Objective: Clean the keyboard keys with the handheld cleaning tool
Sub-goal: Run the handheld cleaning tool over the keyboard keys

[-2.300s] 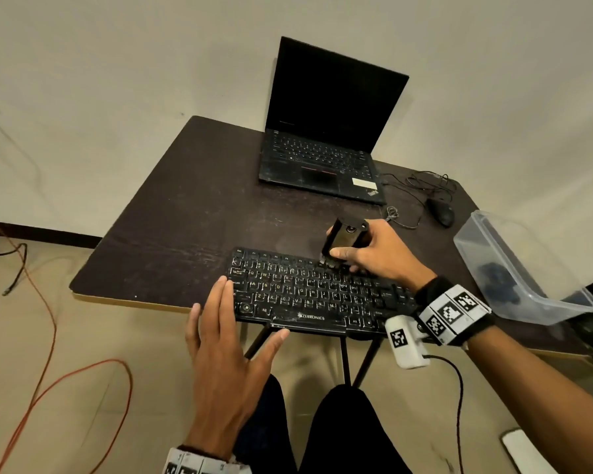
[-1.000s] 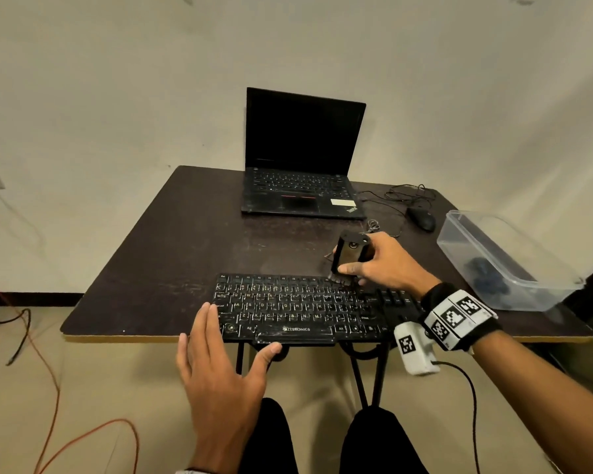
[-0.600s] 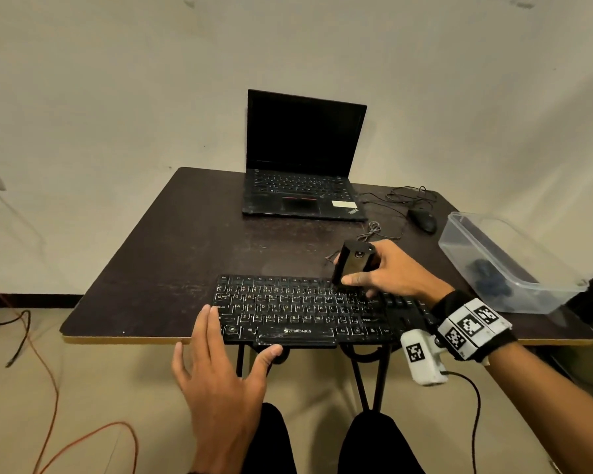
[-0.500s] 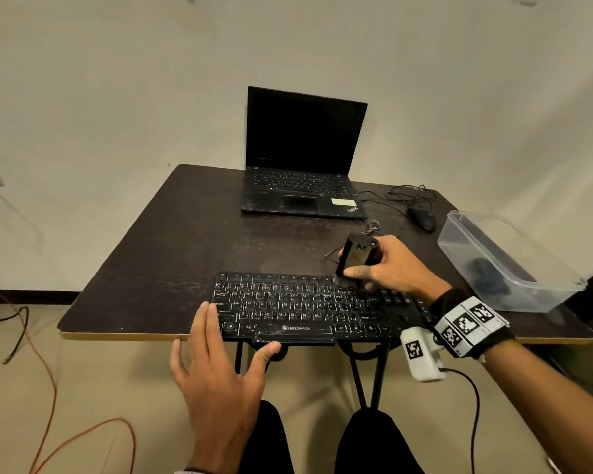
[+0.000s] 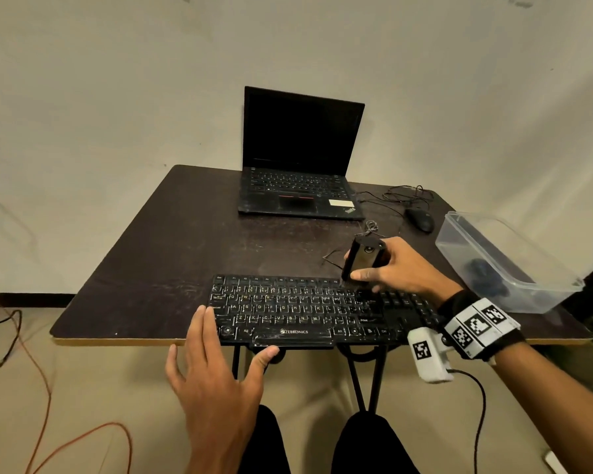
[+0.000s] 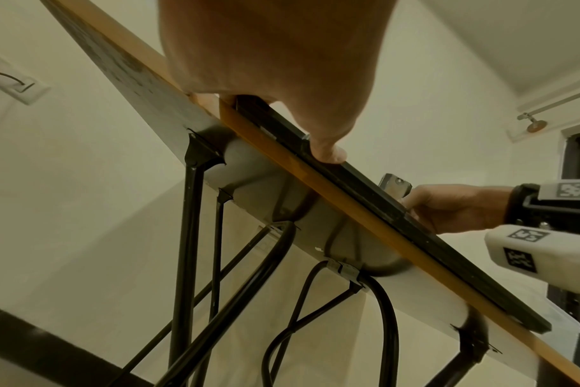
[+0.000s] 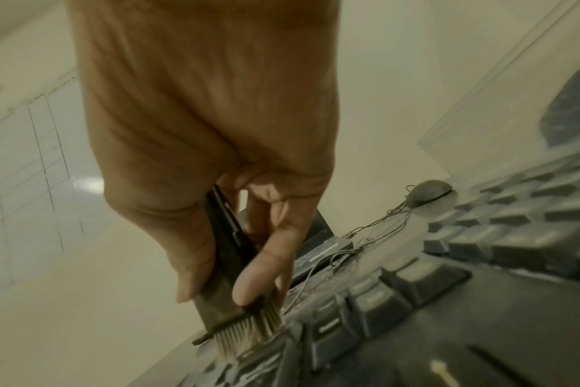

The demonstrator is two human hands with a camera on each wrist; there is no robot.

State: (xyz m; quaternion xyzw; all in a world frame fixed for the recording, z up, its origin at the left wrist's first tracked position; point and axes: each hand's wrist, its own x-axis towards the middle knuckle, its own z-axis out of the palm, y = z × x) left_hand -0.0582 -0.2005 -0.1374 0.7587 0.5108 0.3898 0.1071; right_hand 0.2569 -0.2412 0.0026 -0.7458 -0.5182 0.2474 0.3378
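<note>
Black brush (image 5: 360, 261) stands on the top row of the keyboard (image 5: 308, 309), held in the right hand (image 5: 396, 268). Left hand (image 5: 216, 381) lies flat, fingers spread, on the keyboard's near corner.

— How many things are on the dark wooden table (image 5: 158, 254)?

— One flat black keyboard (image 5: 288, 309), one open black laptop (image 5: 298, 165), one black computer mouse (image 5: 420, 218), one clear plastic box (image 5: 493, 254).

— And tools, hands?

— One black handheld brush (image 5: 362, 260); two hands: left hand (image 5: 216, 395), right hand (image 5: 401, 271).
</note>
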